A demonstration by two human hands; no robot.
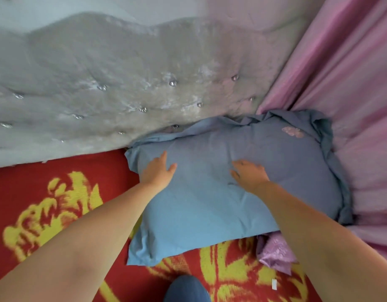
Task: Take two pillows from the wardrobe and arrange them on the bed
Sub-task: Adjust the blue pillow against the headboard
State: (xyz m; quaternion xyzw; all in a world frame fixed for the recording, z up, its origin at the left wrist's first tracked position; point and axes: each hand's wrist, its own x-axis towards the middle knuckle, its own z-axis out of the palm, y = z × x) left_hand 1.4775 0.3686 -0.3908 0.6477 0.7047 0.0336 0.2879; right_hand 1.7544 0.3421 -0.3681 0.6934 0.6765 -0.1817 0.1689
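**Inspector:** State the position of the pillow.

**Assistant:** The blue pillow [220,188] lies flat on the bed [35,192], centre right of the frame, its far edge against the grey tufted headboard [101,83] and its right edge against the pink curtain [351,83].

**Inspector:** And the hands?

**Assistant:** Both rest palm-down on top of the pillow. The left hand [157,172] sits near its upper left corner, fingers [163,158] extended and slightly spread. The right hand [249,174] sits near the middle, fingers [237,164] likewise flat and apart. Neither grips the fabric.

**Inspector:** Anything beneath or beside it?

**Assistant:** A lilac item [275,251] protrudes from under the pillow's lower right corner; possibly a second pillow, though too little shows to confirm.

**Inspector:** Clearances?

**Assistant:** The red and yellow bed cover lies open to the left of the pillow and along the lower frame. A knee in blue [186,289] shows at bottom centre.
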